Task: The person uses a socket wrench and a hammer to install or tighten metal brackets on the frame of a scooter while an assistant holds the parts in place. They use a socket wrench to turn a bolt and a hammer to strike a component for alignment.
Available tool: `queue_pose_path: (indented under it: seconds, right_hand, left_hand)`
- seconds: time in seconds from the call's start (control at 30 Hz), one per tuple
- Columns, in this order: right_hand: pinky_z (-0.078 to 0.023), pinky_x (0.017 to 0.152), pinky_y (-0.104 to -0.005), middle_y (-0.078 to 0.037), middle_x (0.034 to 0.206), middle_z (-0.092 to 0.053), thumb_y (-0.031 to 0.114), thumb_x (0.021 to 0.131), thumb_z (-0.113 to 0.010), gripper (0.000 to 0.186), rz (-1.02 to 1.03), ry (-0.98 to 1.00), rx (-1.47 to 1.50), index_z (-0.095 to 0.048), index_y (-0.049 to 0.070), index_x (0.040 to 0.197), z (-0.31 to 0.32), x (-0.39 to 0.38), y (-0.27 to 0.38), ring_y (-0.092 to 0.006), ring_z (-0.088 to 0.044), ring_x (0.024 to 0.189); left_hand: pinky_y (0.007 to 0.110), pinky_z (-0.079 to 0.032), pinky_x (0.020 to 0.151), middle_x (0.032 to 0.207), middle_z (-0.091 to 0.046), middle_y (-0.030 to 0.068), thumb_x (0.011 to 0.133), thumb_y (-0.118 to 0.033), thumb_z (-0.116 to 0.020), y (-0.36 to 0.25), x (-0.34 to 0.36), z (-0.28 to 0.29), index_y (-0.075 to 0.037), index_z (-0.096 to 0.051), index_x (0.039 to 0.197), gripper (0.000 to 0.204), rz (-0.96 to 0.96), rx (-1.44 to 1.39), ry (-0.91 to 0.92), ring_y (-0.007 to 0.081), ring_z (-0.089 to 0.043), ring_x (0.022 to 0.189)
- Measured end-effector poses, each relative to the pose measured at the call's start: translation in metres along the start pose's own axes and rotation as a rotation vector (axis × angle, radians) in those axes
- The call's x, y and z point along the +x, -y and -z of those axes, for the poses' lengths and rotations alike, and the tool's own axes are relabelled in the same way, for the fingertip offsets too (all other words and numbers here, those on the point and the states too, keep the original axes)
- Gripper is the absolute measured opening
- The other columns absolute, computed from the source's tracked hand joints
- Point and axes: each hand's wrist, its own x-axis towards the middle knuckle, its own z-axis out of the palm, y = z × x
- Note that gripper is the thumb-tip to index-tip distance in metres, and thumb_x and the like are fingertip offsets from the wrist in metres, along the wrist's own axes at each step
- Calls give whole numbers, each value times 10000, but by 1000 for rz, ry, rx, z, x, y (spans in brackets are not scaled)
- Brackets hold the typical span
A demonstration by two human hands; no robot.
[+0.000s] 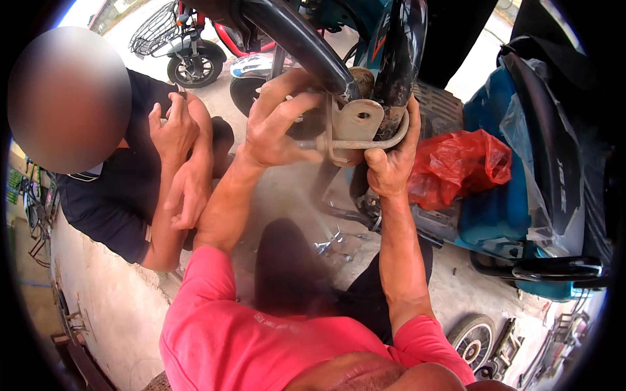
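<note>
In front of me a metal bracket (pixel 358 120) with a hole in its tab sits against the thick black tubes of a vehicle frame (pixel 399 55). A bent metal U-bolt (pixel 355 144) runs through the bracket and curves round the right-hand tube. From the left, my left hand (pixel 277 124) closes on the bracket's edge, its thumb by the U-bolt's threaded end. My right hand (pixel 394 163) cups the curved end of the U-bolt, thumb in front and fingers up along the tube. The backs of the bracket and tubes are hidden.
A person (pixel 124 169) in a dark shirt sits close at my left, hands raised. A red plastic bag (pixel 460 166) lies on the teal vehicle's footboard at right. Small metal parts (pixel 332 242) lie on the ground below. A wheel (pixel 473 342) lies at lower right; a scooter (pixel 189 55) stands behind.
</note>
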Motion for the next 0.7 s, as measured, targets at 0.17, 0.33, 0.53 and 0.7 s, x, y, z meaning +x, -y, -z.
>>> queue_pose_path:
  seconds: [0.17,0.33,0.53,0.7]
  right_hand:
    - [-447,1101,-420,-163,1428,-513,590,728,-895,1164,-2,-26,-8,-308,28,1561,-5,2,7,-279,-538,1299]
    - [-476,1063,-409,-143,1364,-560,661,673,-895,1194,-1,-40,-116,-341,36,1527,-1,5,8,-254,-571,1244]
    - [-489,1030,-383,-141,1321,-582,772,650,-835,1234,-1,-116,-159,-372,8,1501,-8,4,10,-235,-588,1202]
    - [-486,1032,-372,-139,1320,-577,771,683,-809,1220,21,-80,-184,-351,2,1512,-4,6,8,-228,-588,1199]
  left_hand:
    - [386,-568,795,1221,-605,269,738,-629,-808,8,4,-12,41,-643,795,692,-91,8,-81,343,-658,997]
    - [401,-564,777,1192,-608,276,738,-668,-780,-3,6,-13,31,-576,701,730,-33,56,-94,345,-643,946]
    - [404,-558,799,1171,-608,298,793,-693,-744,-12,3,-14,30,-525,627,774,70,-43,-123,359,-630,964]
    - [402,-557,803,1186,-604,306,813,-699,-735,-21,5,-9,25,-538,638,770,133,6,-80,369,-635,1000]
